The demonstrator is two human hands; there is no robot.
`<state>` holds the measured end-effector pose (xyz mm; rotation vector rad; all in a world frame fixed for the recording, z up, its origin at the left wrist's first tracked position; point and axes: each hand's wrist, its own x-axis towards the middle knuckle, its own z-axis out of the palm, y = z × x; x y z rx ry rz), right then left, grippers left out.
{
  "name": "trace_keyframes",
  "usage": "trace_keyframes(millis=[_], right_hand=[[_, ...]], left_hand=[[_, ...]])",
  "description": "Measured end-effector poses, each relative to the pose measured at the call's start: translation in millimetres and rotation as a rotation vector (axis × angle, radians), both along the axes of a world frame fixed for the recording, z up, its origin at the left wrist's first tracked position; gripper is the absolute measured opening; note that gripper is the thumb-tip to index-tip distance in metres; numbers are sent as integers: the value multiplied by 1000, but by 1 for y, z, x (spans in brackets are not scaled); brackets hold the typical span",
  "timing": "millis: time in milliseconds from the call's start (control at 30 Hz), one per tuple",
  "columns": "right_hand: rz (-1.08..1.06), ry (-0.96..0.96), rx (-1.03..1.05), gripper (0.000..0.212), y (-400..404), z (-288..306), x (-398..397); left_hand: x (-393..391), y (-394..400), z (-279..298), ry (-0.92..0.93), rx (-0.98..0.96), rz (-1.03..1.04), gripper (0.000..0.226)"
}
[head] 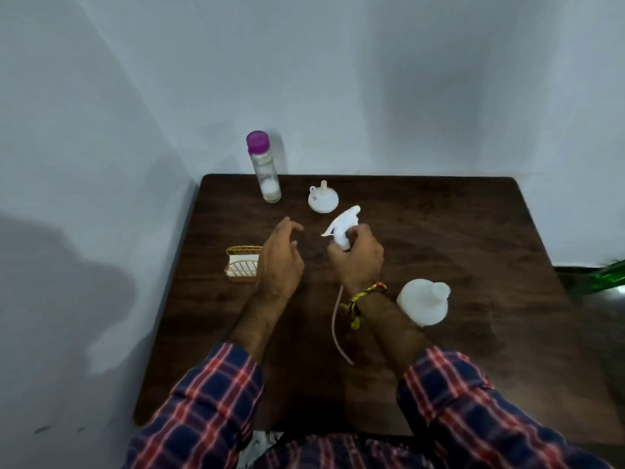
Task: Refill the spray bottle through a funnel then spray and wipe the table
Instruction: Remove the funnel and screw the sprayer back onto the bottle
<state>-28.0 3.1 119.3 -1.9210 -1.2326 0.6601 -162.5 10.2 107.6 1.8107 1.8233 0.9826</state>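
Note:
My right hand (358, 258) grips the white spray head (343, 226) above the middle of the dark wooden table (456, 238); its thin tube (336, 319) trails down under my wrist. The white spray bottle (422, 304) stands uncapped to the right of my right forearm. A white funnel (323, 198) sits upside down, spout up, at the back of the table. A clear bottle with a purple cap (265, 167) stands at the back left. My left hand (280, 258) hovers with loosely curled fingers and holds nothing.
A gold wire holder with a white sponge or cloth (241, 265) sits at the table's left side, partly behind my left hand. The table stands against a pale wall. Something green (608, 274) shows at the right edge.

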Motion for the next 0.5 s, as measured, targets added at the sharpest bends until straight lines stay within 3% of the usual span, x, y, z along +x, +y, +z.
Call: trace_keyframes(millis=[200, 367, 500], right_hand=[[-62, 303, 281, 23, -9, 70, 59], [-135, 834, 424, 14, -21, 93, 110], [-153, 1021, 488, 13, -29, 105, 153]], left_hand=[[42, -28, 23, -201, 48, -8, 19], [77, -39, 28, -378, -142, -100, 31], [102, -51, 31, -370, -269, -179, 21]])
